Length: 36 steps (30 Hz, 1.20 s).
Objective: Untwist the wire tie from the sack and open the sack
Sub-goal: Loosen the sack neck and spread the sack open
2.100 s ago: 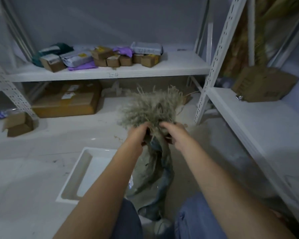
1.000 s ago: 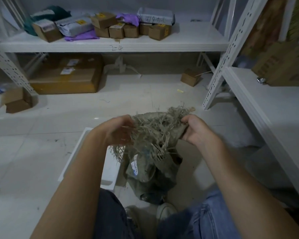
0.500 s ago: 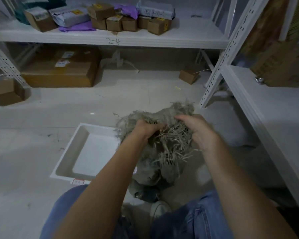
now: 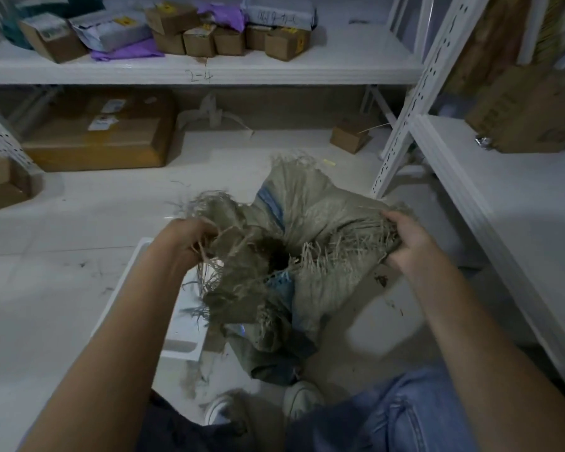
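A worn grey-green woven sack (image 4: pixel 310 207) with a blue stripe and a frayed top edge stands on the floor in front of my knees. Its mouth is spread, with a dark hole showing in the middle. My left hand (image 4: pixel 183 243) grips the frayed rim on the left side. On the right side my right hand (image 4: pixel 405 243) holds the opposite rim. I see no wire tie anywhere in the head view.
A shallow white tray (image 4: pixel 134 282) lies on the floor under my left forearm. White metal shelving (image 4: pixel 402 125) runs across the back and along the right. Cardboard boxes (image 4: pixel 95 138) sit below the back shelf, small parcels (image 4: pixel 196 37) on it.
My hands have pulled apart to the left and right. The bunched frayed top of the sack has spread into an open mouth, and the sack sits lower.
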Each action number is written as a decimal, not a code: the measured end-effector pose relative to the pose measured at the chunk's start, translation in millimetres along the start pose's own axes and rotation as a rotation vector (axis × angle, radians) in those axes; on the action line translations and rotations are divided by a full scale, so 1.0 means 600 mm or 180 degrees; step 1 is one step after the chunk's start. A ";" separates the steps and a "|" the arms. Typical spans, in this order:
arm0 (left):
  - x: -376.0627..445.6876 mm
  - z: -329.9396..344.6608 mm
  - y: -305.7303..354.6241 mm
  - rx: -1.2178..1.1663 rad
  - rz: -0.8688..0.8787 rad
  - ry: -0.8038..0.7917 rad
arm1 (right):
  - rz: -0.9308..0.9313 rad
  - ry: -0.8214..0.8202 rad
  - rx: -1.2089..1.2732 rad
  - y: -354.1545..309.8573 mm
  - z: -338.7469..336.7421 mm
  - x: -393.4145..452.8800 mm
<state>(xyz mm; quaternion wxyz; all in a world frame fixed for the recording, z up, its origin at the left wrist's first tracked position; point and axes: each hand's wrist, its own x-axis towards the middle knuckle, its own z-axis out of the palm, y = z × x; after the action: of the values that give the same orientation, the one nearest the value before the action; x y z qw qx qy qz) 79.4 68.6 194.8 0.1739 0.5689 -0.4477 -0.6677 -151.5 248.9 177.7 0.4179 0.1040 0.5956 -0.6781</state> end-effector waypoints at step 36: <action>0.148 0.144 -0.120 0.4561 0.1525 0.0125 | -0.0693 0.1338 -0.3451 0.002 -0.036 0.032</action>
<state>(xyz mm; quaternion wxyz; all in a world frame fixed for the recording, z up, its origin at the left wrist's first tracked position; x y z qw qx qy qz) -5.8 76.0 79.8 -0.0903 0.4417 -0.8805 -0.1470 -170.6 259.7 159.0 0.2124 -0.0540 0.9344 -0.2808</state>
